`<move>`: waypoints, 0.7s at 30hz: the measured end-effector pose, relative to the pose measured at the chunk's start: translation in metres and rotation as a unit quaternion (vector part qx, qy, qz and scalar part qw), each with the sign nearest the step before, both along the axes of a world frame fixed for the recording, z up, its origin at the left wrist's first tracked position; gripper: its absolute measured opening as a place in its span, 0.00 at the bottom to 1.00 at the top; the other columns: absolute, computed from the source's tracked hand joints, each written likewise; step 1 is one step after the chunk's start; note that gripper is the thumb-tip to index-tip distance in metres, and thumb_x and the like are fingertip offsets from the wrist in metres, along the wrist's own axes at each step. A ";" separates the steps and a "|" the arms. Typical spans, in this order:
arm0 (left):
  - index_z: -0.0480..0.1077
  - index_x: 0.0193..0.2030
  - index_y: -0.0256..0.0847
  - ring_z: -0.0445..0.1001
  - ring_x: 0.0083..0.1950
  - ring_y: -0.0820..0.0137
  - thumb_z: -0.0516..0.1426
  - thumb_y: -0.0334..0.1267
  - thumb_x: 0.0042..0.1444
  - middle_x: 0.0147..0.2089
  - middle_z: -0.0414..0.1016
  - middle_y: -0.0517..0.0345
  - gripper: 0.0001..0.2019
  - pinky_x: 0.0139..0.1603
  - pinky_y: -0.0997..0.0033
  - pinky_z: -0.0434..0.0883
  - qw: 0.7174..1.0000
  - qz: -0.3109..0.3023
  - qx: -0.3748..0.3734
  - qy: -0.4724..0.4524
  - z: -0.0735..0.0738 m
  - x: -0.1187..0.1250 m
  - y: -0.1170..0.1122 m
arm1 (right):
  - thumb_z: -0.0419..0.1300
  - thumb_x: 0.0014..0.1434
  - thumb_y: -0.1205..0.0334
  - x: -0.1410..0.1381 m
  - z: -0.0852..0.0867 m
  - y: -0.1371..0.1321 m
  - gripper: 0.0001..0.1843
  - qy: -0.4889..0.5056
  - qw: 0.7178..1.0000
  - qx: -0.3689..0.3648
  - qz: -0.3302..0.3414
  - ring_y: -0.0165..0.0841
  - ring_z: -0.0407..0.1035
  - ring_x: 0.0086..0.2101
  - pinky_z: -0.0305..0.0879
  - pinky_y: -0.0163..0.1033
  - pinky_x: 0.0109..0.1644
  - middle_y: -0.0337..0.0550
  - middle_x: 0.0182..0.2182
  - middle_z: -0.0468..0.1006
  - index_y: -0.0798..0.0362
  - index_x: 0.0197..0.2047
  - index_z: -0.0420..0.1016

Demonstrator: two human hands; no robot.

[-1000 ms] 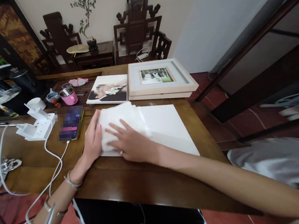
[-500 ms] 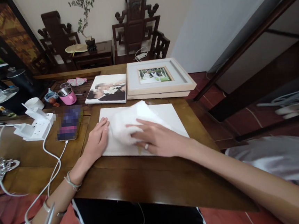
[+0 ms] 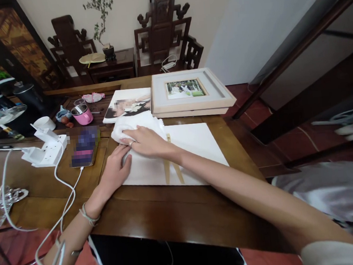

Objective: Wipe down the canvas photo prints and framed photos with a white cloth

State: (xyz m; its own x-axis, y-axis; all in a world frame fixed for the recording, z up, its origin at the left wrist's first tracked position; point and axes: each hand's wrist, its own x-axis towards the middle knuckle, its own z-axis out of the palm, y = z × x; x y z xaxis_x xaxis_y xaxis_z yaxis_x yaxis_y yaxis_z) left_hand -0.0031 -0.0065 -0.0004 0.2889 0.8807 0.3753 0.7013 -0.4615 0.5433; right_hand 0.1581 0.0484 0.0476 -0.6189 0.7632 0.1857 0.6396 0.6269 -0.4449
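A white cloth (image 3: 146,120) lies bunched over the far left corner of a white board (image 3: 196,147). My right hand (image 3: 145,142) grips the cloth and presses it down there, a ring on one finger. The board lies flat on the brown table and has two gold legs, like an easel stand (image 3: 171,162), on its face; my right forearm crosses over it. At the board's left edge rests my left hand (image 3: 116,166), fingers stretched out and lying flat, its fingertips close to my right hand.
Behind the board are a photo panel (image 3: 109,113) and stacked picture frames (image 3: 220,100). To the left lie a phone (image 3: 85,146) on a cable, a white power strip (image 3: 50,149), a pink mug (image 3: 82,114) and a clear crystal-like object (image 3: 7,201). Carved chairs (image 3: 164,30) stand beyond the table.
My right hand has moved the cloth from the middle of the board to its far left corner, uncovering the gold legs. My left hand stays at the left edge.
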 end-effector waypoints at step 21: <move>0.70 0.57 0.36 0.62 0.66 0.60 0.51 0.36 0.61 0.62 0.68 0.45 0.18 0.67 0.48 0.59 1.000 0.005 -0.007 -0.005 -0.002 0.001 -0.001 | 0.46 0.64 0.63 0.137 -0.017 -0.130 0.12 0.001 0.999 0.042 -0.029 0.48 0.57 0.61 0.61 0.60 0.59 0.52 0.51 0.75 0.49 0.36 0.71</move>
